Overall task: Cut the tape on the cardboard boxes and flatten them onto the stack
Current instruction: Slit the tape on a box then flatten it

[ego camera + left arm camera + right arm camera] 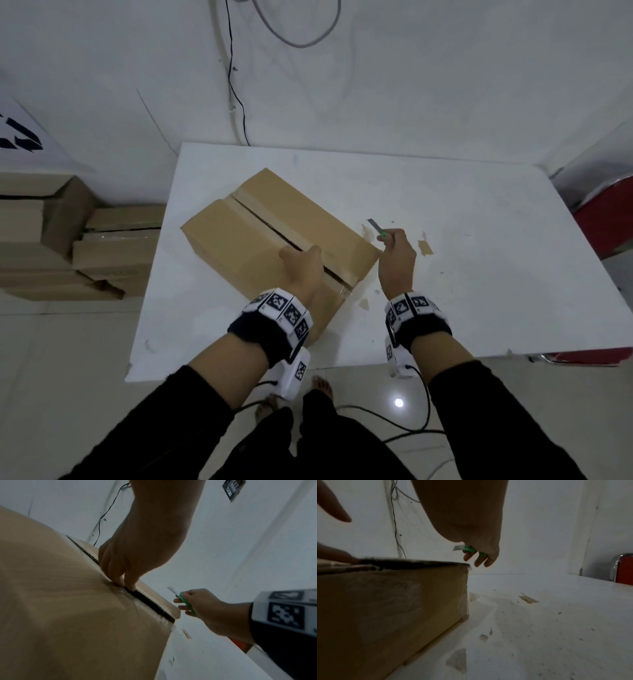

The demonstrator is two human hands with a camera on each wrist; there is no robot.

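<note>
A brown cardboard box lies at an angle on the white table, its top seam slit into a dark gap. My left hand rests on the box's near end, thumb on the left flap and fingertips hooked into the gap. My right hand hovers just right of the box, apart from it, gripping a green-handled utility knife with the blade out and pointing away from me. The right wrist view shows the knife above the box's corner.
Torn tape scraps litter the table right of the box. Cardboard boxes are piled on the floor at the left. A red chair stands past the table's right edge. Cables hang down the wall behind.
</note>
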